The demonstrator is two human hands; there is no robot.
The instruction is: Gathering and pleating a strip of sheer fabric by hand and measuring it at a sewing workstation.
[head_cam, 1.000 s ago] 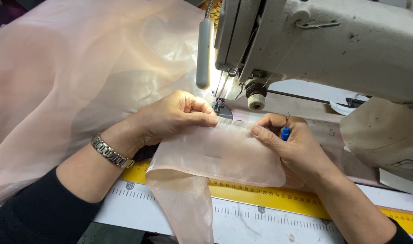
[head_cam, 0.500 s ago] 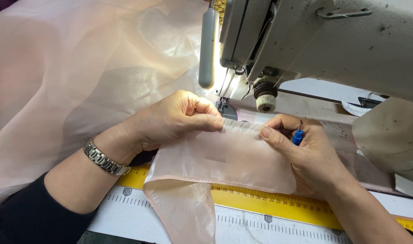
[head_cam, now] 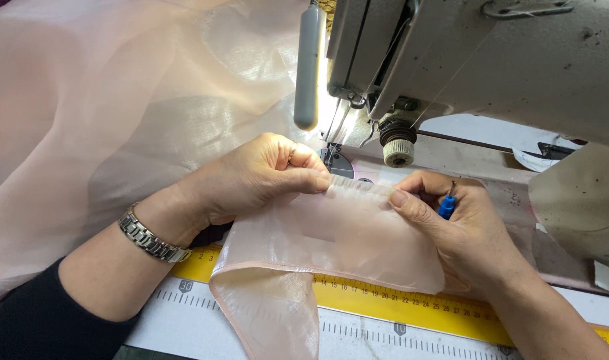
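Lying flat on the machine bed just in front of the needle area, a folded strip of sheer pale-pink fabric (head_cam: pixel 338 240), its lower end trailing down over the yellow ruler (head_cam: pixel 411 300) fixed along the table edge. Pinching the strip's gathered upper edge on the left, the left hand (head_cam: pixel 251 177), fingers curled tightly and thumb pressed onto the cloth. Pressing that same edge from the right, the right hand (head_cam: pixel 458 227), thumb and forefinger closed on the fabric while also clasping a small blue-handled tool (head_cam: pixel 446 207) between the fingers. Sitting just behind the two thumbs, the presser foot (head_cam: pixel 331 157) of a grey industrial sewing machine (head_cam: pixel 491 60), with a ridged round knob (head_cam: pixel 398 143) hanging close above the right hand. Glowing beside the machine head, a slim grey lamp tube (head_cam: pixel 308 67). Spreading away to the left across the table, a large sheet of the same sheer pink cloth (head_cam: pixel 104 113). Circling the left wrist, a silver metal-link watch (head_cam: pixel 151 237), next to a black sleeve (head_cam: pixel 38 320).
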